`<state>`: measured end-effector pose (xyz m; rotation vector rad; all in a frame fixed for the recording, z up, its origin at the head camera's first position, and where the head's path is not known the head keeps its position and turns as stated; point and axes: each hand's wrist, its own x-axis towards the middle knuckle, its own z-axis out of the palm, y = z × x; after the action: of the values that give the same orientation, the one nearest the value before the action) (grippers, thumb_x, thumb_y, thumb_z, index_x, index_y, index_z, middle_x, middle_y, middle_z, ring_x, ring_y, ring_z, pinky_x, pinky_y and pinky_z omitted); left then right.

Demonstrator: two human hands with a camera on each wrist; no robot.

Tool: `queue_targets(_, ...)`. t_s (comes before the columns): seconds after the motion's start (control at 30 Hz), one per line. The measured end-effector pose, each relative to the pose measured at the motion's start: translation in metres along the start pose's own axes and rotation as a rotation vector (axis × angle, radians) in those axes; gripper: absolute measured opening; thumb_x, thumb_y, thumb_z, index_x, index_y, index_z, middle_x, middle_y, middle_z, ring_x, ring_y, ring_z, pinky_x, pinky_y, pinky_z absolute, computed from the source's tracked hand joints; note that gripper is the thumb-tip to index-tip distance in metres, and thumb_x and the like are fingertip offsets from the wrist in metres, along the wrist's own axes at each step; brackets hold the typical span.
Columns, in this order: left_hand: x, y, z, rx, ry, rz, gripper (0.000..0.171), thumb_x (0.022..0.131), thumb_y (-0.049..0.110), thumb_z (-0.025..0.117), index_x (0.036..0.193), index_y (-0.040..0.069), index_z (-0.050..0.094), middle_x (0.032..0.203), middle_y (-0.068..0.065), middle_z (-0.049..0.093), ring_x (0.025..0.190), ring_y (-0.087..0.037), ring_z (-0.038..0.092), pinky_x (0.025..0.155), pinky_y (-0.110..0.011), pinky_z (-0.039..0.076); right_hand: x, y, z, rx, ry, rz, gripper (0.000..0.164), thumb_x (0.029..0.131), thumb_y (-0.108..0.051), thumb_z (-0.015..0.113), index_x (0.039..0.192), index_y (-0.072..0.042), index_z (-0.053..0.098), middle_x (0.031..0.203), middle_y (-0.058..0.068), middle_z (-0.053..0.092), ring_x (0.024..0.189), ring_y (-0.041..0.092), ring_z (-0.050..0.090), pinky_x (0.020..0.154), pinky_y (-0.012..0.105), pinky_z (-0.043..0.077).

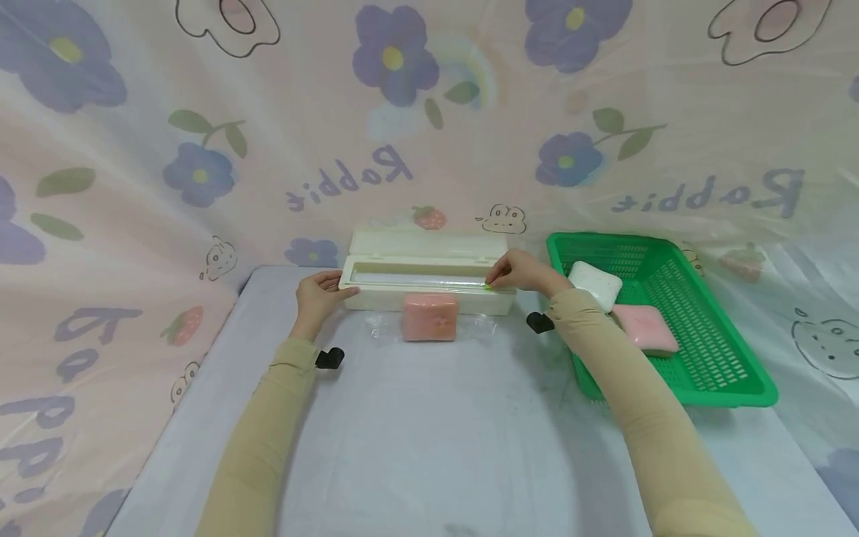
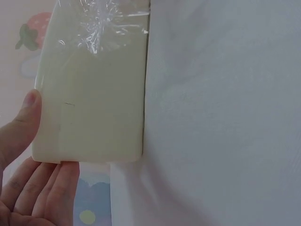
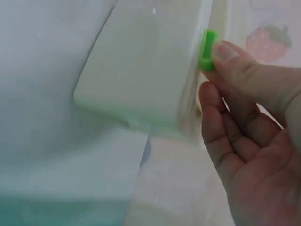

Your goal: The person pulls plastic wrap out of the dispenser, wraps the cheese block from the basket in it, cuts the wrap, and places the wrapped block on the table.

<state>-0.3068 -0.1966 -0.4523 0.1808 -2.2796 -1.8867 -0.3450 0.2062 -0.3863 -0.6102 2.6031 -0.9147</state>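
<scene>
A cream cling film dispenser point(image 1: 382, 298) stands at the back of the table with its lid point(image 1: 429, 243) raised. My left hand point(image 1: 318, 297) grips its left end, thumb on the front top edge and fingers against the end wall. At the right end, my right hand point(image 1: 520, 270) pinches a small green slide cutter point(image 3: 208, 49) between thumb and finger, on the dispenser's front top edge. A pink soap bar point(image 1: 429, 317) under shiny clear film leans at the dispenser's front, with loose film point(image 1: 384, 325) spreading out on both sides.
On the right stands a green plastic basket point(image 1: 738, 395) holding a white soap bar point(image 1: 595, 285) and a pink soap bar point(image 1: 646, 329). My right forearm crosses over its near left edge. A patterned curtain point(image 1: 470, 149) hangs right behind the dispenser. White cloth covers the table point(image 1: 429, 447).
</scene>
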Motion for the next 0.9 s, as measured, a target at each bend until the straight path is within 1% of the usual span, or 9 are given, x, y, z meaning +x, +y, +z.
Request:
queue_targets(0.1, 0.0, 0.0, -0.002, 0.004, 0.012, -0.009, 0.056, 0.069, 0.005, 0.086, 0.119, -0.004, 0.063, 0.116, -0.021, 0.063, 0.106, -0.026, 0.062, 0.081, -0.02, 0.053, -0.003, 0.003, -0.004, -0.01, 0.006, 0.025, 0.01, 0.088, -0.002, 0.067, 0.096, -0.001, 0.073, 0.091, 0.008, 0.071, 0.085, 0.021, 0.063, 0.079, 0.036, 0.053)
queue_targets(0.2, 0.0, 0.0, -0.002, 0.006, 0.014, -0.004, 0.055, 0.069, 0.005, 0.086, 0.118, -0.005, 0.063, 0.115, -0.022, 0.064, 0.106, -0.026, 0.062, 0.081, -0.02, 0.053, -0.005, 0.006, -0.006, -0.014, 0.009, 0.028, 0.01, 0.089, -0.001, 0.066, 0.096, 0.0, 0.073, 0.092, 0.009, 0.071, 0.086, 0.022, 0.063, 0.08, 0.037, 0.053)
queue_targets(0.4, 0.002, -0.002, 0.001, -0.015, 0.0, -0.009, 0.056, 0.068, 0.004, 0.086, 0.117, -0.006, 0.063, 0.114, -0.021, 0.064, 0.106, -0.026, 0.062, 0.081, -0.02, 0.053, -0.012, 0.01, -0.009, -0.009, 0.006, 0.033, 0.009, 0.088, 0.0, 0.067, 0.095, 0.0, 0.073, 0.091, 0.009, 0.07, 0.086, 0.023, 0.063, 0.084, 0.045, 0.053)
queue_targets(0.6, 0.002, -0.003, 0.005, -0.049, -0.001, 0.003, 0.055, 0.067, -0.001, 0.085, 0.116, -0.007, 0.062, 0.113, -0.023, 0.064, 0.106, -0.027, 0.062, 0.081, -0.02, 0.053, -0.016, 0.015, -0.013, -0.003, 0.001, 0.041, 0.008, 0.088, 0.0, 0.067, 0.094, 0.0, 0.072, 0.091, 0.009, 0.07, 0.086, 0.023, 0.063, 0.085, 0.045, 0.052)
queue_targets(0.73, 0.001, -0.003, 0.004, -0.039, -0.009, 0.014, 0.056, 0.068, -0.001, 0.085, 0.118, -0.008, 0.061, 0.115, -0.023, 0.063, 0.107, -0.028, 0.062, 0.081, -0.02, 0.053, -0.021, 0.016, -0.015, 0.0, 0.002, 0.059, 0.008, 0.088, -0.001, 0.068, 0.094, 0.001, 0.072, 0.091, 0.01, 0.07, 0.089, 0.028, 0.063, 0.086, 0.047, 0.051)
queue_targets(0.83, 0.0, -0.001, 0.002, -0.04, -0.011, 0.005, 0.057, 0.069, 0.0, 0.084, 0.12, -0.008, 0.06, 0.118, -0.023, 0.062, 0.109, -0.029, 0.061, 0.082, -0.021, 0.053, -0.022, 0.016, -0.017, 0.001, 0.0, 0.056, 0.01, 0.088, -0.002, 0.067, 0.095, 0.002, 0.072, 0.091, 0.011, 0.07, 0.092, 0.033, 0.063, 0.086, 0.048, 0.051)
queue_targets(0.9, 0.0, 0.001, 0.002, -0.047, -0.012, -0.008, 0.058, 0.07, 0.0, 0.084, 0.122, -0.007, 0.059, 0.12, -0.023, 0.061, 0.11, -0.03, 0.06, 0.083, -0.021, 0.053, -0.021, 0.015, -0.017, -0.003, 0.001, 0.058, 0.011, 0.088, -0.003, 0.068, 0.096, 0.003, 0.072, 0.092, 0.011, 0.07, 0.092, 0.032, 0.062, 0.087, 0.048, 0.05)
